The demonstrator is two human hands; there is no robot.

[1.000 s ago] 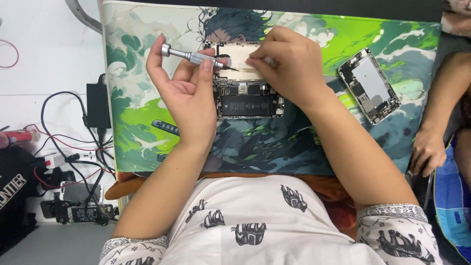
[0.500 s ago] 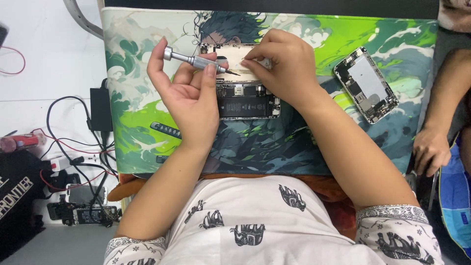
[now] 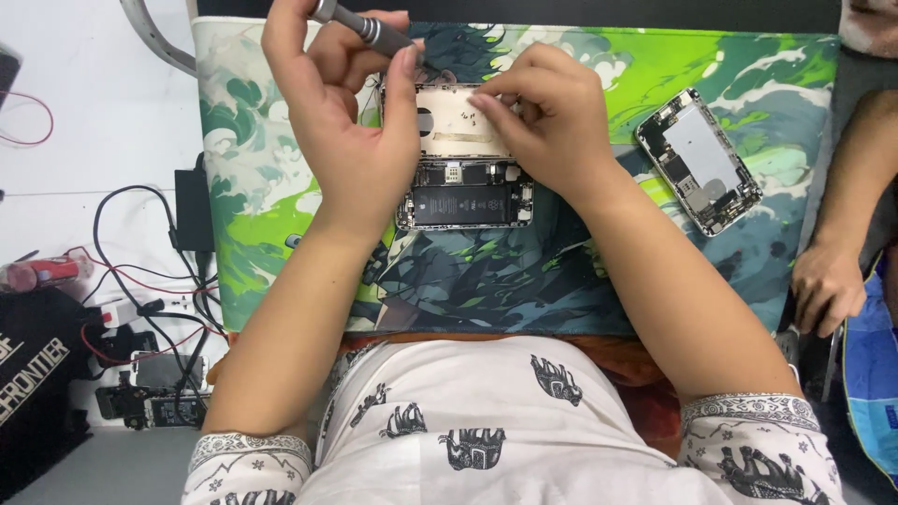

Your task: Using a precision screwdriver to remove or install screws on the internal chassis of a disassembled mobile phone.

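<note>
Screwdriver [image 3: 367, 26] in closed left hand [image 3: 351, 122]

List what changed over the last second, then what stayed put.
The left hand tilted the gray screwdriver up, its handle swinging away from the opened phone. Nothing was grasped or released. The right hand remains on the phone's top; the second phone lies unmoved on the mat.

A second opened phone [image 3: 699, 161] lies right on the green printed mat [image 3: 655, 271] — black cables [image 3: 140, 281] tangle left.
</note>
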